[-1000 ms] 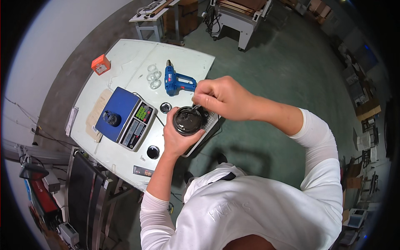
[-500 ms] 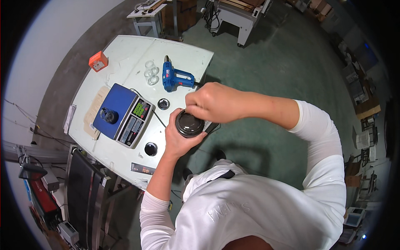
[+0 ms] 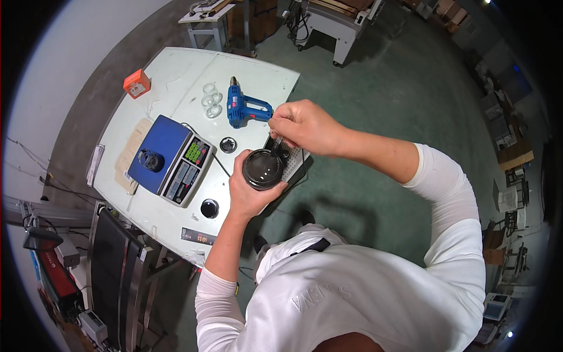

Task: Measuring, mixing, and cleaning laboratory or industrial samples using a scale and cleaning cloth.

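Note:
My left hand (image 3: pixel 245 196) is wrapped round a round jar with a dark, shiny top (image 3: pixel 261 171), held over the near right edge of the white table (image 3: pixel 176 64). Just beyond the jar, my right hand (image 3: pixel 302 126) is closed in a pinch. A thin, see-through strip (image 3: pixel 278 144) runs from its fingertips down to the jar's rim. It looks like plastic film, though part of it lies hidden under the fingers.
A blue-topped scale (image 3: pixel 161 141) carries a dark, glossy container (image 3: pixel 151 160). Beyond lie a blue heat gun (image 3: pixel 237 105), clear round pieces (image 3: pixel 212 101) and an orange box (image 3: pixel 136 84). Nearer are two black lids (image 3: pixel 228 145), (image 3: pixel 209 208) and a dark printed strip (image 3: pixel 197 236).
My right hand has lifted from the jar's rim and moved slightly away, with the clear strip now showing between them. The jar's top is more exposed; my left hand still holds it.

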Tool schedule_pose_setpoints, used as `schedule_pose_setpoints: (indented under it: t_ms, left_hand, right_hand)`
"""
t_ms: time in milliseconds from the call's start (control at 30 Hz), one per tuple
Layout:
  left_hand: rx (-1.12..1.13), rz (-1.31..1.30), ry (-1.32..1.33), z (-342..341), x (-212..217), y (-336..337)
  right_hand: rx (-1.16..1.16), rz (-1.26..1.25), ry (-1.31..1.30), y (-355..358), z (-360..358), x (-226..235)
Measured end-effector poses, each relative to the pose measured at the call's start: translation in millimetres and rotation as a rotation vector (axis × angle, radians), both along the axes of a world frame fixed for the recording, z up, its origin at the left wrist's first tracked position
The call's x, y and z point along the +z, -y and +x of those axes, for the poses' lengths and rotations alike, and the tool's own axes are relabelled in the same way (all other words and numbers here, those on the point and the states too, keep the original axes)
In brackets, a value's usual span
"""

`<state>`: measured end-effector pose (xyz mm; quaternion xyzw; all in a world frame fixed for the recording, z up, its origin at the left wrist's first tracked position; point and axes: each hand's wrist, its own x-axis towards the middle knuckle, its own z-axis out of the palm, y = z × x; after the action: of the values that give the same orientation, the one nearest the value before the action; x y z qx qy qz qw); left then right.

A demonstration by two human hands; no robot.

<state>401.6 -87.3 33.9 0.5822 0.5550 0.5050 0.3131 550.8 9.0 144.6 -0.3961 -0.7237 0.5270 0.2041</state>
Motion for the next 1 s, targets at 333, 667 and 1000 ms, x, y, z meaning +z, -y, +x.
schedule_pose_setpoints:
  t_ms: [333,667,1000]
  left_hand:
    - [0.006,0.027,0.031,-3,-6,-2]
    - [0.004,0.032,0.003,-1,3,-2]
    - [-0.020,0.038,-0.056,-5,8,-2]
  right_hand:
    - [0.219,0.513,0.095,22,8,31]
    - [0.523,0.883,0.039,27,16,19]
    - [0.692,0.716,0.059,18,24,26]
